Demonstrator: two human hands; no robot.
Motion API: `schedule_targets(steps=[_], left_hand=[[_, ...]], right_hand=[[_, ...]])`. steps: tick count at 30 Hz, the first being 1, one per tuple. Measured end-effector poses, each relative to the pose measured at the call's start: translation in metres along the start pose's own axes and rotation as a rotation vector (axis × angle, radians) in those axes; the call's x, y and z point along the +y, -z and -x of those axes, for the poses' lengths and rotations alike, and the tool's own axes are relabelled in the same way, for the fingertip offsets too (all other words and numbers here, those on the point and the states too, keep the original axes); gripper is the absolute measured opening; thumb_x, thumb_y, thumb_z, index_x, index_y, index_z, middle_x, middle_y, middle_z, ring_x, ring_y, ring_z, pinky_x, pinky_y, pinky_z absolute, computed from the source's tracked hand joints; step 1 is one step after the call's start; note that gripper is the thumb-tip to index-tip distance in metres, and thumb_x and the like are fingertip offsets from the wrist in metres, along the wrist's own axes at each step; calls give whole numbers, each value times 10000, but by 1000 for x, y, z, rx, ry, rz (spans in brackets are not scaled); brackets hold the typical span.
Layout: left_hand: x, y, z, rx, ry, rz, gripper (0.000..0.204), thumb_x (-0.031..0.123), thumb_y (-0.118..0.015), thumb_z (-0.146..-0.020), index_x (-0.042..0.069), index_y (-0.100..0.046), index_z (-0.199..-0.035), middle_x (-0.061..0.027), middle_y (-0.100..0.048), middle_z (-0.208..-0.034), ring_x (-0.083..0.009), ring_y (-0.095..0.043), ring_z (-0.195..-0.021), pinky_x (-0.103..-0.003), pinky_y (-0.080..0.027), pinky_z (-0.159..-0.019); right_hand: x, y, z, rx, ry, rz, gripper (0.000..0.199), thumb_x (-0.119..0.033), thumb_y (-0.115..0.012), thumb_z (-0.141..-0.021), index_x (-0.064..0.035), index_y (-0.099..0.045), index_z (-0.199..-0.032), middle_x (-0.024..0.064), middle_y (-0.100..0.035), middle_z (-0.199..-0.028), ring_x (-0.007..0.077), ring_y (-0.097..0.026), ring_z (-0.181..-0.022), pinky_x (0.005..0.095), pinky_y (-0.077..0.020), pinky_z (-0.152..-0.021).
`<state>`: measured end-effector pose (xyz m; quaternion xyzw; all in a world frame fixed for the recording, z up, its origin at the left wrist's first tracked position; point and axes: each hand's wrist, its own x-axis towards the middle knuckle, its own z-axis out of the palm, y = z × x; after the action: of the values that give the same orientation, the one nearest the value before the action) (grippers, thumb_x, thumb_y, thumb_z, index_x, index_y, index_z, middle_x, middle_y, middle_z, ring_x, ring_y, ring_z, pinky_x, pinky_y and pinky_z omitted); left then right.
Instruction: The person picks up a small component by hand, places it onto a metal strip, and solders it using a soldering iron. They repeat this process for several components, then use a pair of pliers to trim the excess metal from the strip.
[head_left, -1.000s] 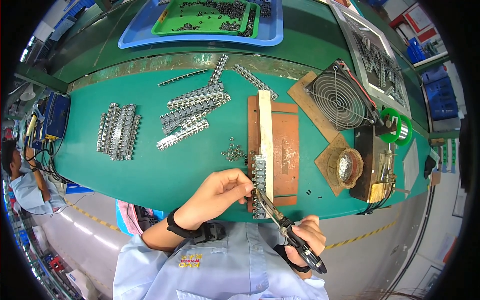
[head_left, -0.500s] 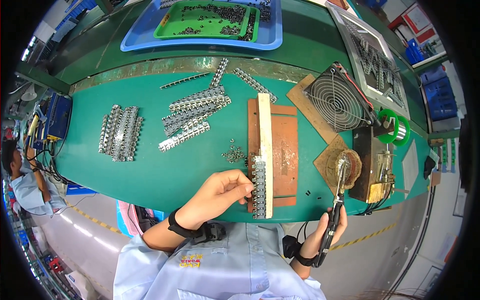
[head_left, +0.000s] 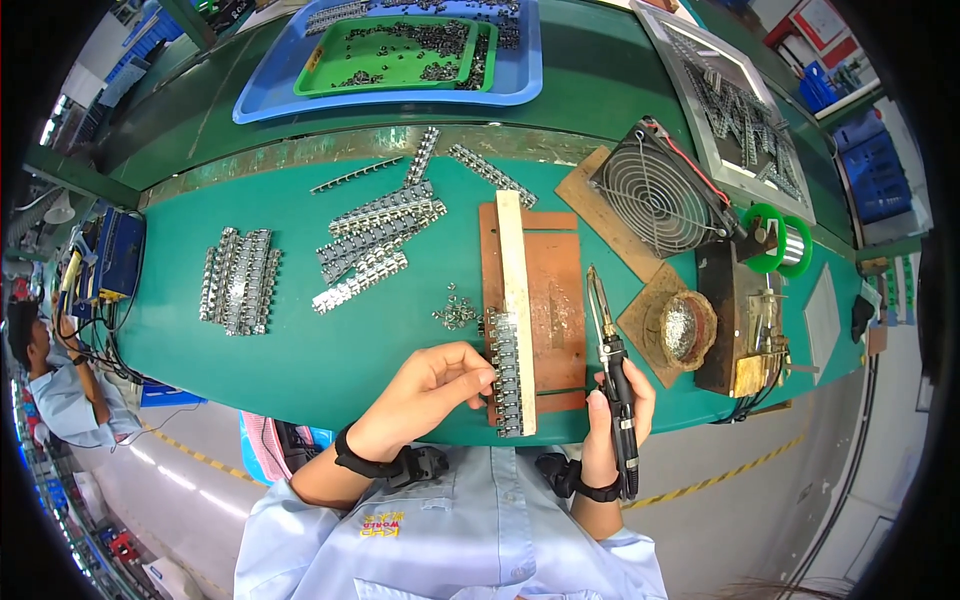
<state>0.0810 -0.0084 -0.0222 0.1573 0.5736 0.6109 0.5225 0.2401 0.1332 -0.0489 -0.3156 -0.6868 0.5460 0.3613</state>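
A strip of small metal-and-black connector parts (head_left: 507, 372) lies along the pale wooden bar (head_left: 513, 250) of a reddish-brown board (head_left: 556, 310). At the strip's left edge my left hand (head_left: 430, 390) is closed, thumb and forefinger pinched against it; the exact contact under the fingertips is hidden. Wrapped round the black handle of a soldering iron (head_left: 617, 400), my right hand (head_left: 635, 400) holds it upright, its thin metal tip pointing away from me beside the board's right edge. Left of the bar sits a small heap of loose metal bits (head_left: 455, 310).
More strips lie in a scattered pile (head_left: 380, 230) and a neat row (head_left: 240, 282) to the left. On the right are a fan (head_left: 657, 195), a round bowl of shiny material (head_left: 688, 330) and a green wire spool (head_left: 778, 240). A blue tray (head_left: 250, 105) stands at the back.
My right hand has drawn the soldering iron out of the round bowl and moved it left, close to the board. The left hand keeps its pinch at the strip. The whole view has shifted slightly.
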Motion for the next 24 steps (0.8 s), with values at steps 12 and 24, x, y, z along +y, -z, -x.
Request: schedule_targets(steps=[12,24], left_hand=[[-4,0,0,16,-17,16,184,160,-506,-886,-19,-551,-886,-48,-582,-817,-100,-551,-726,-230,-450,-693],[-6,-2,-1,68,-59,1,145,130,-509,-870,-2,-555,-829,-46,-573,-777,-121,-567,-701,-244,-465,-675]], right_hand=[[5,6,3,-38,36,12,401,-60,-586,-786,-12,-440,-1157,99,-510,-1038,142,-525,-894,249,-433,-734],[9,6,3,-52,131,-9,395,-20,-584,-777,-5,-451,-1149,99,-510,-1043,147,-529,-892,265,-433,-781]])
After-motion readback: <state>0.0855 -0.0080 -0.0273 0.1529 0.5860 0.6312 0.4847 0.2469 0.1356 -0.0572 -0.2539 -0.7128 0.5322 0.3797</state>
